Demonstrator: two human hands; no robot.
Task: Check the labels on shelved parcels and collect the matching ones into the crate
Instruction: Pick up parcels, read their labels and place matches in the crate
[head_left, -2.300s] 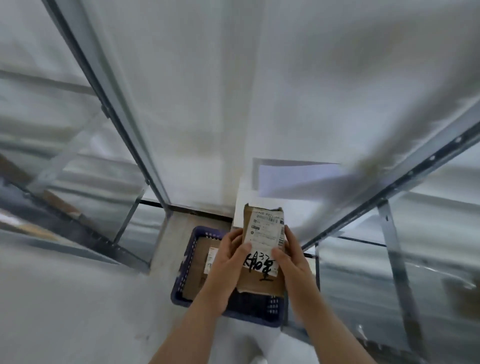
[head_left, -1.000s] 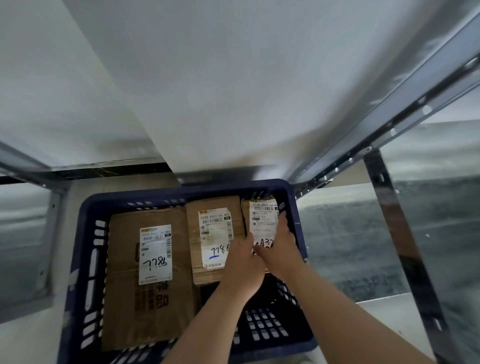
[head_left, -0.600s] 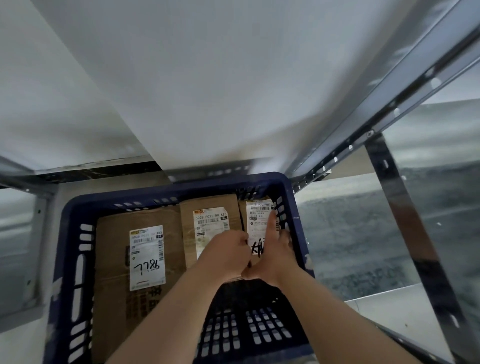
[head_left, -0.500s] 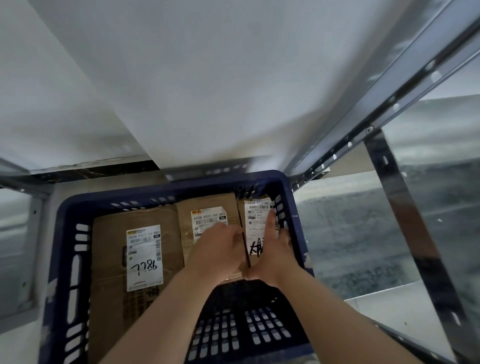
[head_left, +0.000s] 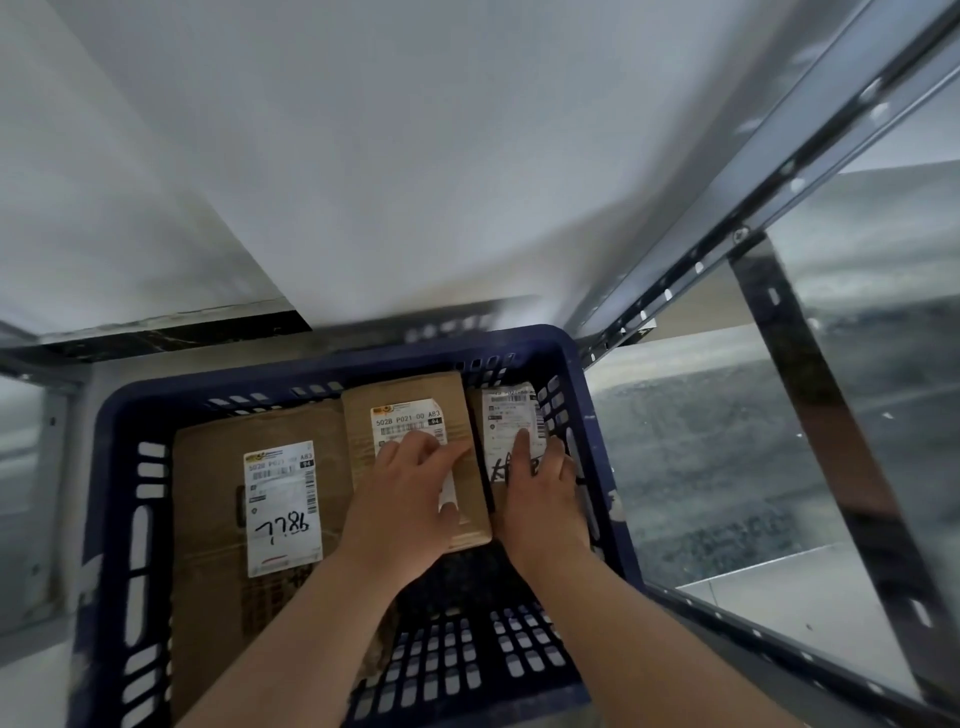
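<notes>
The small parcel (head_left: 511, 423) lay in the upper right corner of the crate (head_left: 111, 519), long side running up the frame, under my right hand (head_left: 540, 499), whose straight fingers pressed it flat. My left hand (head_left: 410, 499) rested, fingers loose, on the middle parcel (head_left: 405, 387) beside it.

The crate (head_left: 363, 358) is dark blue, its walls and floor patterned with rows of small slots. The parcels (head_left: 208, 519) in it are plain brown cardboard. Their labels (head_left: 283, 509) are white, with black barcodes, print and handwritten black figures. The shelf frame (head_left: 753, 182) is grey metal.
</notes>
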